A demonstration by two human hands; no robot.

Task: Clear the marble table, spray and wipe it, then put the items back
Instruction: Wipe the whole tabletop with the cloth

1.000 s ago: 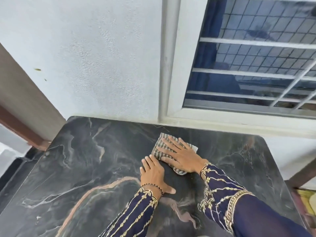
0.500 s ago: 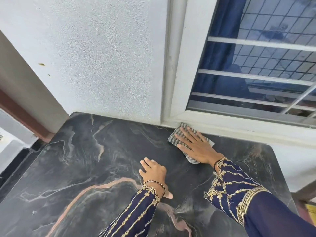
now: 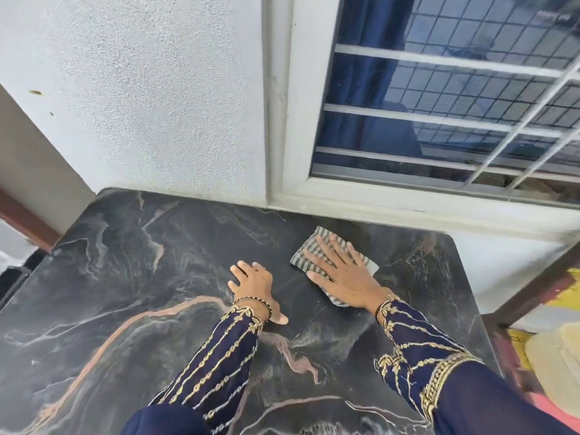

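Note:
The black marble table point(image 3: 131, 277) with pink and white veins fills the lower view. A grey-and-white checked cloth point(image 3: 306, 251) lies flat on its far right part, a little in front of the window sill. My right hand point(image 3: 342, 274) presses flat on the cloth with fingers spread, covering most of it. My left hand point(image 3: 254, 285) rests on the bare marble to the left of the cloth, fingers bent, holding nothing. Both arms wear dark blue sleeves with gold embroidery.
A white textured wall point(image 3: 157, 105) stands behind the table's far edge, with a white-framed barred window point(image 3: 439, 120) at the right. A brown wooden frame point(image 3: 533, 293) and yellow and cream objects point(image 3: 555, 350) sit beyond the table's right edge.
My right hand slid the cloth out to the far edge by the window sill, then drew it back a little toward me. My left hand stayed planted on the marble.

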